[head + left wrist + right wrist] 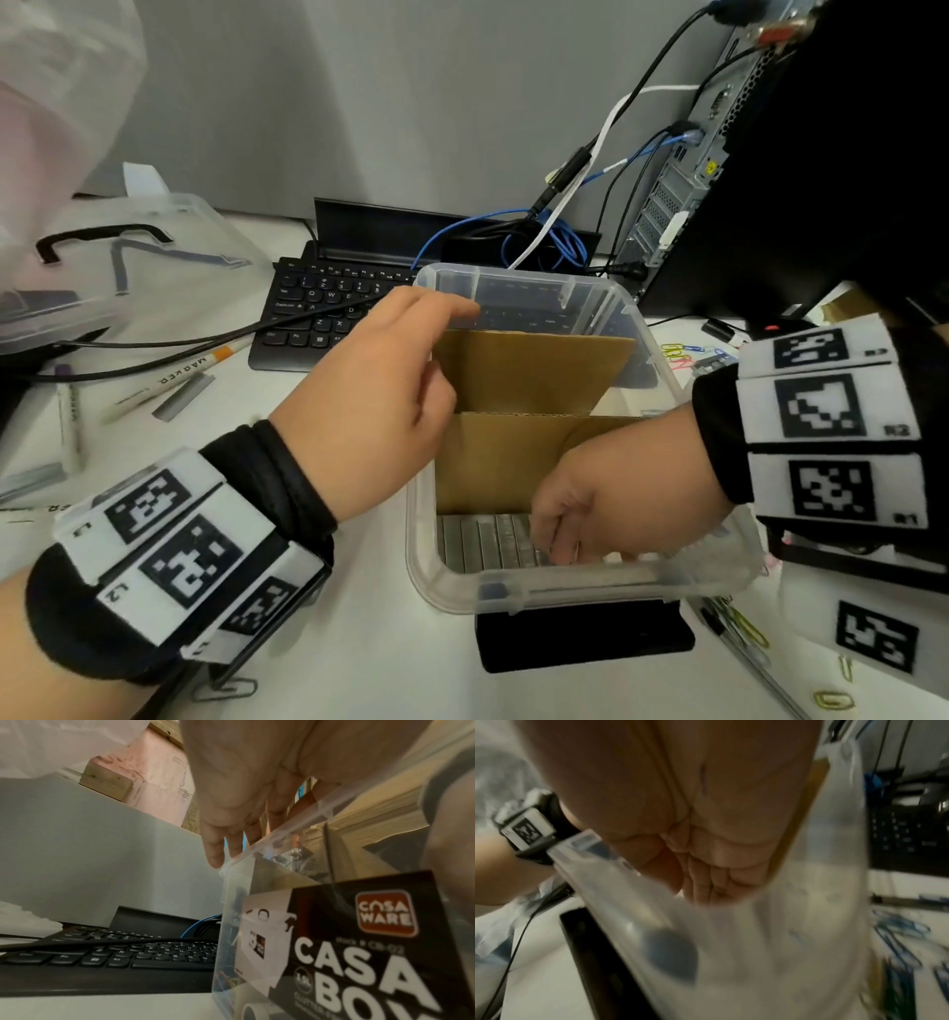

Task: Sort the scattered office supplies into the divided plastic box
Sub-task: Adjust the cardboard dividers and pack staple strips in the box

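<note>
The clear plastic box (565,586) stands mid-table with brown cardboard dividers (534,370) inside. Silver staple strips (482,545) lie in rows in its near compartment. My right hand (560,545) reaches down into that compartment, its fingers curled onto the strips; the fingertips are hidden. In the blurred right wrist view the right hand (713,886) shows curled fingers beside the box wall (731,943). My left hand (447,349) holds the box's left wall, thumb inside and fingers along the outside. The left wrist view shows the left hand (231,841) straight-fingered at the rim (282,833).
Markers (195,370) and loose staple strips (179,395) lie at the left. Coloured paper clips (688,354) are scattered to the right of the box. A black keyboard (318,318), cables and a computer tower (683,185) stand behind. A clear lid (102,267) rests far left.
</note>
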`<state>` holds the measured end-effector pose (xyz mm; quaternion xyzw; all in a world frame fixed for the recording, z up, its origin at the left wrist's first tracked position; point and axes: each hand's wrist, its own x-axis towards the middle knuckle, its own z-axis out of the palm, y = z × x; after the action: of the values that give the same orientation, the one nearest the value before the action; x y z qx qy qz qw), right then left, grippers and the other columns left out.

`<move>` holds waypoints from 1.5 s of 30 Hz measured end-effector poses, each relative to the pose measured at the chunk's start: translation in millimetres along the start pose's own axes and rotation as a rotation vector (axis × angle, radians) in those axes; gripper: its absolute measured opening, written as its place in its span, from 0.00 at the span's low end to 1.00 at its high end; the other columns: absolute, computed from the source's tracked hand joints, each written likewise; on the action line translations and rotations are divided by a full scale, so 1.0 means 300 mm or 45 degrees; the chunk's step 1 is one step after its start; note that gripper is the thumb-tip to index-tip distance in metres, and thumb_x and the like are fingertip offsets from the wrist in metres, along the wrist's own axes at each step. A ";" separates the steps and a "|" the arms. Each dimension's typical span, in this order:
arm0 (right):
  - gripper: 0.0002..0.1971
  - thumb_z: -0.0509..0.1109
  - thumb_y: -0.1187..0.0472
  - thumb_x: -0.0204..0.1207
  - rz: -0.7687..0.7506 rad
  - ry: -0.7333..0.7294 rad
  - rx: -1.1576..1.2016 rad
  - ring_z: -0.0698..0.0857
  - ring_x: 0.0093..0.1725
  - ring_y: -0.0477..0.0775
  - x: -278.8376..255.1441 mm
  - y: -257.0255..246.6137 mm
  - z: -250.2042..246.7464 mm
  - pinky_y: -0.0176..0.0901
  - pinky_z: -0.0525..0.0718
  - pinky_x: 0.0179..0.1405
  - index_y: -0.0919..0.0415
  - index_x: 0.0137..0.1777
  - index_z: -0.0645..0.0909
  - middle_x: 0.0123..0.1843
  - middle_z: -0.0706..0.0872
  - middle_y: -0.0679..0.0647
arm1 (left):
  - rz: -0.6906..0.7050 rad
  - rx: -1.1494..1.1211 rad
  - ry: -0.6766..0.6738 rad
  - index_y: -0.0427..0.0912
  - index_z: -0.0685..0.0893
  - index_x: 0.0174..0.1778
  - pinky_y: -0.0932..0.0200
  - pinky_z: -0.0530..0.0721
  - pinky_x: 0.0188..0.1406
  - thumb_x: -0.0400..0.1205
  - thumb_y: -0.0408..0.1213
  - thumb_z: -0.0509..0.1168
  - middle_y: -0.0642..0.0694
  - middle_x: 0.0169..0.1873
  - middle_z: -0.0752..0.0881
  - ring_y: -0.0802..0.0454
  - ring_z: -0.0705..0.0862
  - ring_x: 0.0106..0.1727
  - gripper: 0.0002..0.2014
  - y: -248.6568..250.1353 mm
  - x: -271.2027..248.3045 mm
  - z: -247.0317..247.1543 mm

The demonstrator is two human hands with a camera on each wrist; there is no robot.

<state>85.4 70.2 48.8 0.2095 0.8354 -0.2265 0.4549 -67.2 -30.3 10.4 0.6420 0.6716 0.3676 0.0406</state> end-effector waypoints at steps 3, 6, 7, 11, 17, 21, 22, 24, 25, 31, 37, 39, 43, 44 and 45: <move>0.15 0.61 0.66 0.82 -0.016 0.128 0.146 0.86 0.59 0.52 -0.084 -0.004 -0.031 0.39 0.85 0.50 0.58 0.66 0.80 0.62 0.86 0.53 | 0.000 0.022 0.014 0.42 0.77 0.69 0.87 0.64 0.48 0.77 0.29 0.55 0.51 0.56 0.77 0.64 0.74 0.46 0.23 0.004 -0.001 -0.002; 0.10 0.64 0.63 0.81 -0.097 0.342 0.259 0.90 0.48 0.47 -0.202 0.011 -0.074 0.35 0.87 0.42 0.56 0.57 0.83 0.50 0.91 0.50 | -0.004 0.068 0.014 0.44 0.76 0.69 0.85 0.66 0.47 0.77 0.26 0.58 0.51 0.58 0.76 0.62 0.74 0.44 0.23 0.011 0.001 -0.006; 0.08 0.65 0.63 0.80 -0.114 0.437 0.265 0.90 0.44 0.46 -0.243 0.019 -0.087 0.37 0.88 0.42 0.57 0.55 0.84 0.46 0.91 0.49 | -0.015 0.085 0.009 0.45 0.75 0.70 0.84 0.68 0.47 0.77 0.27 0.58 0.52 0.59 0.75 0.61 0.75 0.42 0.24 0.013 0.002 -0.006; 0.04 0.69 0.68 0.76 -0.090 0.873 0.397 0.91 0.36 0.53 -0.372 0.107 -0.099 0.43 0.88 0.32 0.62 0.46 0.83 0.37 0.90 0.56 | -0.098 0.124 0.007 0.46 0.76 0.70 0.81 0.71 0.45 0.78 0.27 0.58 0.55 0.58 0.73 0.50 0.81 0.40 0.23 0.029 0.002 -0.009; 0.03 0.70 0.68 0.74 0.347 1.121 0.219 0.85 0.25 0.43 -0.310 0.326 -0.001 0.34 0.80 0.20 0.60 0.42 0.82 0.34 0.86 0.51 | -0.206 0.171 0.016 0.49 0.75 0.71 0.60 0.75 0.47 0.79 0.29 0.61 0.49 0.63 0.76 0.56 0.80 0.41 0.23 0.055 0.004 -0.008; 0.06 0.69 0.66 0.74 0.490 0.941 0.199 0.84 0.34 0.48 -0.175 0.425 0.118 0.29 0.77 0.19 0.60 0.49 0.84 0.41 0.85 0.49 | -0.272 0.159 0.007 0.49 0.75 0.71 0.60 0.76 0.44 0.81 0.30 0.61 0.49 0.61 0.77 0.53 0.81 0.40 0.22 0.064 0.003 -0.011; 0.08 0.70 0.65 0.74 0.501 0.909 0.183 0.81 0.35 0.46 -0.149 0.439 0.148 0.26 0.75 0.20 0.60 0.52 0.84 0.42 0.83 0.48 | -0.281 0.152 0.010 0.50 0.75 0.70 0.61 0.77 0.43 0.81 0.30 0.60 0.50 0.59 0.77 0.53 0.82 0.40 0.22 0.066 0.002 -0.011; 0.10 0.70 0.65 0.73 0.518 0.895 0.150 0.77 0.38 0.44 -0.102 0.459 0.204 0.24 0.70 0.22 0.58 0.54 0.82 0.42 0.78 0.45 | -0.298 0.150 0.025 0.49 0.76 0.69 0.63 0.75 0.40 0.81 0.30 0.60 0.51 0.56 0.77 0.54 0.81 0.41 0.21 0.070 -0.001 -0.010; 0.11 0.71 0.66 0.73 0.530 0.898 0.153 0.76 0.41 0.46 -0.082 0.467 0.225 0.27 0.70 0.25 0.57 0.54 0.82 0.45 0.78 0.46 | -0.311 0.151 0.032 0.49 0.76 0.69 0.63 0.75 0.41 0.81 0.30 0.60 0.51 0.56 0.77 0.54 0.81 0.42 0.20 0.068 -0.002 -0.009; 0.21 0.72 0.65 0.72 0.526 0.920 0.189 0.79 0.58 0.55 -0.014 0.478 0.306 0.38 0.76 0.47 0.55 0.66 0.77 0.63 0.74 0.55 | -0.326 0.102 0.059 0.49 0.78 0.68 0.47 0.83 0.60 0.81 0.31 0.61 0.47 0.63 0.81 0.48 0.83 0.57 0.20 0.043 -0.002 0.002; 0.09 0.69 0.55 0.77 0.351 1.196 0.361 0.81 0.50 0.53 0.021 0.440 0.326 0.41 0.79 0.49 0.57 0.53 0.80 0.50 0.80 0.52 | -0.311 0.105 0.069 0.48 0.79 0.65 0.42 0.82 0.63 0.80 0.30 0.62 0.46 0.61 0.83 0.46 0.83 0.59 0.18 0.037 -0.004 -0.001; 0.10 0.71 0.51 0.75 0.349 1.199 0.421 0.81 0.47 0.54 0.030 0.411 0.316 0.43 0.80 0.47 0.58 0.47 0.79 0.46 0.82 0.53 | -0.323 0.126 0.060 0.48 0.80 0.65 0.42 0.82 0.63 0.80 0.30 0.62 0.45 0.61 0.83 0.45 0.83 0.59 0.18 0.043 -0.004 -0.002; 0.14 0.76 0.53 0.69 0.423 1.098 0.305 0.80 0.43 0.55 0.052 0.377 0.277 0.43 0.80 0.42 0.60 0.45 0.78 0.43 0.81 0.55 | -0.326 0.157 0.045 0.46 0.80 0.65 0.43 0.81 0.63 0.81 0.29 0.62 0.44 0.61 0.83 0.44 0.82 0.59 0.17 0.058 -0.004 -0.005; 0.13 0.76 0.54 0.69 0.451 1.082 0.299 0.79 0.41 0.54 0.058 0.377 0.266 0.42 0.79 0.39 0.61 0.44 0.77 0.41 0.81 0.55 | -0.324 0.163 0.044 0.46 0.80 0.65 0.43 0.81 0.63 0.81 0.29 0.62 0.44 0.61 0.83 0.44 0.82 0.59 0.17 0.060 -0.004 -0.006; 0.13 0.76 0.55 0.68 0.471 1.070 0.305 0.79 0.40 0.54 0.066 0.380 0.256 0.40 0.78 0.35 0.61 0.42 0.77 0.40 0.80 0.55 | -0.324 0.168 0.043 0.46 0.80 0.65 0.42 0.81 0.63 0.81 0.29 0.62 0.44 0.61 0.83 0.44 0.82 0.59 0.17 0.063 -0.004 -0.008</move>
<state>190.0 121.8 -26.6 0.4793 0.8636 -0.1322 0.0830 -52.5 -34.1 21.9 0.5466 0.7709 0.3254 0.0332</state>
